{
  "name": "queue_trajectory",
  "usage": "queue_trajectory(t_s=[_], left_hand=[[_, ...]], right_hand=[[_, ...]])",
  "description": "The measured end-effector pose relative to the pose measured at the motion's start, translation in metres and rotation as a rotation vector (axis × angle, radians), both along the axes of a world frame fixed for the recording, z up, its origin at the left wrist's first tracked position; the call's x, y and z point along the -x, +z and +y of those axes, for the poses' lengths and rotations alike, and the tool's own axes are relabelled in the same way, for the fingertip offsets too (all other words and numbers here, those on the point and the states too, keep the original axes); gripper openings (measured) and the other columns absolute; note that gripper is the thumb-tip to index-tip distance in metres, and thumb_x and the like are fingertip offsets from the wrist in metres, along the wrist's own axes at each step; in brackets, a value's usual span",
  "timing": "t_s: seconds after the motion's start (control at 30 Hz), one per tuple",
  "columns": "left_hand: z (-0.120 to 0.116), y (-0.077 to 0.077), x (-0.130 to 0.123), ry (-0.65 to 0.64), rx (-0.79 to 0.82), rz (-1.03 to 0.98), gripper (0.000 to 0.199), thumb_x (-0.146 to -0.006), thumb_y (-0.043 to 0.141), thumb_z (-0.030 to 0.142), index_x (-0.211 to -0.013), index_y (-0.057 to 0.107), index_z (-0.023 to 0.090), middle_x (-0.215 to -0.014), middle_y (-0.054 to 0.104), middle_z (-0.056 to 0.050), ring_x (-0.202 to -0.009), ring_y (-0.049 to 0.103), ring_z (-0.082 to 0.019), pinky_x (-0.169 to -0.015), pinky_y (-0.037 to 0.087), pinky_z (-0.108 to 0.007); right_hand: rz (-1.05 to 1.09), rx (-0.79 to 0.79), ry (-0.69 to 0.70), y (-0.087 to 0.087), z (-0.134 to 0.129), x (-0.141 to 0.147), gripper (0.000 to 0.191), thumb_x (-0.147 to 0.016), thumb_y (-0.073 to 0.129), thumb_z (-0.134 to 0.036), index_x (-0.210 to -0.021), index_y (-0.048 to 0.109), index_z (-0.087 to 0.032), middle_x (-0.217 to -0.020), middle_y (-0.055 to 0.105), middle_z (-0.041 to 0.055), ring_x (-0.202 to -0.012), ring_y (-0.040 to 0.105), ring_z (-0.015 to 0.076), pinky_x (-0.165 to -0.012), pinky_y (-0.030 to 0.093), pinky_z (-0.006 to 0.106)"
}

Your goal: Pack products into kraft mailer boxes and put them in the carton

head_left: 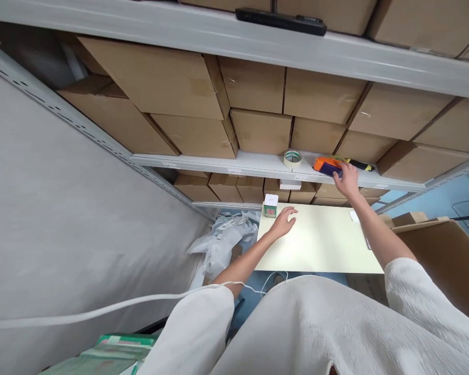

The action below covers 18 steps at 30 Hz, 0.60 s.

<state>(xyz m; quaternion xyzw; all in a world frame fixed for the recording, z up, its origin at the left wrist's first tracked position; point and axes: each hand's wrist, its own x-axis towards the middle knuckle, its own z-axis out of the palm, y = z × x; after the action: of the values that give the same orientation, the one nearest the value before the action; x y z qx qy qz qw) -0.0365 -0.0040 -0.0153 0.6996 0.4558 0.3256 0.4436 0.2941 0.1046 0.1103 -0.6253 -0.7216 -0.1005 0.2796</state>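
On the shelf's front strip, my right hand (347, 179) has its fingers closed over the right end of an orange and dark-blue handheld tool (327, 166); its exact kind is unclear. Just behind that hand lies a black and yellow utility knife (360, 165). To the left, a roll of pale tape (292, 159) rests on the same shelf. My left hand (283, 223) hovers over the pale tabletop (316, 242), fingers apart and holding nothing. Nearest to it is a small green box with a white top (271, 205), standing at the table's far left corner.
Brown cartons (261, 131) fill the grey metal shelving ahead. A white cable (101, 310) crosses my left arm. Crumpled white plastic (219, 242) lies left of the table, by a grey wall (82, 219). An open carton (441, 260) stands on the right.
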Motion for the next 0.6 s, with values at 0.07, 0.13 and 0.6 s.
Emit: queue_trajectory(t_s=[0.07,0.13,0.6], left_hand=[[-0.004,0.004,-0.01,-0.015,-0.001,-0.006,0.035,-0.095,0.061,0.017,-0.126,0.075,0.026,-0.15,0.063,-0.01,-0.129,0.067,-0.024,-0.115,0.055,-0.043],[-0.007,0.008,-0.019,-0.022,-0.001,-0.007,0.034,-0.095,0.061,0.018,-0.125,0.075,0.026,-0.149,0.063,-0.01,-0.124,0.07,-0.023,-0.112,0.057,-0.043],[-0.035,0.014,-0.099,-0.017,0.073,-0.013,0.03,-0.097,0.059,0.018,-0.122,0.074,0.024,-0.143,0.067,-0.01,-0.121,0.073,-0.024,-0.101,0.061,-0.038]], right_hand=[[-0.042,0.063,0.012,-0.001,0.011,-0.01,0.048,-0.101,0.051,-0.04,-0.141,0.061,-0.016,-0.134,0.067,0.0235,-0.124,0.054,0.042,-0.107,0.041,0.063],[-0.062,0.111,0.049,-0.002,0.02,-0.014,0.047,-0.101,0.051,-0.039,-0.138,0.063,-0.014,-0.129,0.069,0.0245,-0.122,0.054,0.0423,-0.107,0.04,0.063],[0.098,0.188,0.086,-0.029,-0.104,-0.033,0.037,-0.105,0.054,-0.045,-0.128,0.063,-0.017,-0.13,0.071,0.0218,-0.114,0.058,0.0382,-0.099,0.039,0.051]])
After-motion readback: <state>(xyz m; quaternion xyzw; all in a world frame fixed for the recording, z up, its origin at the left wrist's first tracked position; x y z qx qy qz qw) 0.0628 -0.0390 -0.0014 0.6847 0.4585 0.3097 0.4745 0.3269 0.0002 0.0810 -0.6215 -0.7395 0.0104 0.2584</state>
